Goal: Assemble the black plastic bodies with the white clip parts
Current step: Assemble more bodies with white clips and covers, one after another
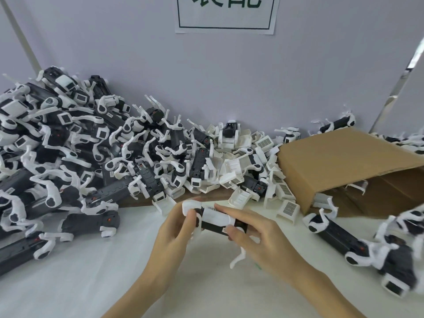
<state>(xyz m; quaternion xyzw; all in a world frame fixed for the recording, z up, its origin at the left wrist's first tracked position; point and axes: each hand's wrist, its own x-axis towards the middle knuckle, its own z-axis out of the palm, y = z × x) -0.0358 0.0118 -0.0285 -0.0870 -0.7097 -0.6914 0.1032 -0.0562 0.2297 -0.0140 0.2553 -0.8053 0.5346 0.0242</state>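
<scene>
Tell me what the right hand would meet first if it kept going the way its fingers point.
The right hand points up and left, already gripping the black body with its white clip part. Past that, it would probably meet the left hand holding the other end; depth is uncertain.

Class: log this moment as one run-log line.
left hand: grips black body | right hand: presses white clip | step: fitting

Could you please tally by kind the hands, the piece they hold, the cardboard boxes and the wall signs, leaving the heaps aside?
Hands: 2, left hand and right hand
Held black body with white clip: 1
Cardboard box: 1
Paper sign: 1
Total: 5
</scene>
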